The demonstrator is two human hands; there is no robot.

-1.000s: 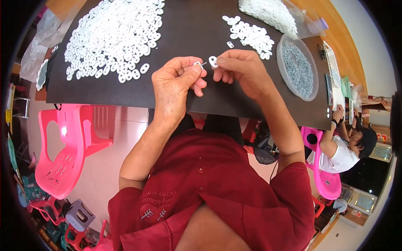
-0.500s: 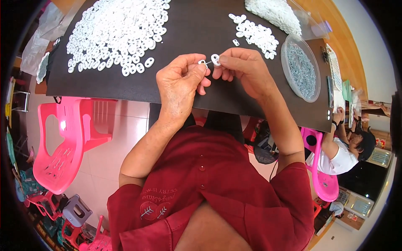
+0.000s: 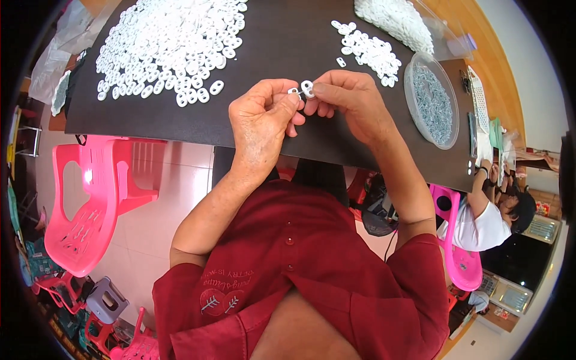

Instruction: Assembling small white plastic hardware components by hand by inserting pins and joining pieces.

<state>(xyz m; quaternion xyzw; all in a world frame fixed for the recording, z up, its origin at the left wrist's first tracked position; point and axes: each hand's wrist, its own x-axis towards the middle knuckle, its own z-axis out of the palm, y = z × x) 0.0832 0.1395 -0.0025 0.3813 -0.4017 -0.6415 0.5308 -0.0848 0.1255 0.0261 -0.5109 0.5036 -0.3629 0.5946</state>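
Over the table's near edge, my left hand [image 3: 259,120] pinches a small white plastic piece [image 3: 293,91] between thumb and fingertips. Facing it, my right hand [image 3: 355,103] is closed on a white oval two-hole plastic piece [image 3: 308,88], its thumb pressed on the near side. A thin metal screw [image 3: 301,93] bridges the narrow gap between the two pieces; most of it is hidden. At the upper left lies a large heap of white two-hole pieces [image 3: 174,45]. A smaller pile of white pieces [image 3: 369,51] is beyond my right hand.
A round clear tub [image 3: 449,141] of metal screws stands at the right. Behind it lies a bag of white pieces [image 3: 396,24]. Pink chairs [image 3: 78,240] stand left of the dark table [image 3: 282,48]. Another person [image 3: 480,222] works at the far right.
The two white pieces have come closer together, and less of the screw shows between them. My left hand has shifted slightly right.
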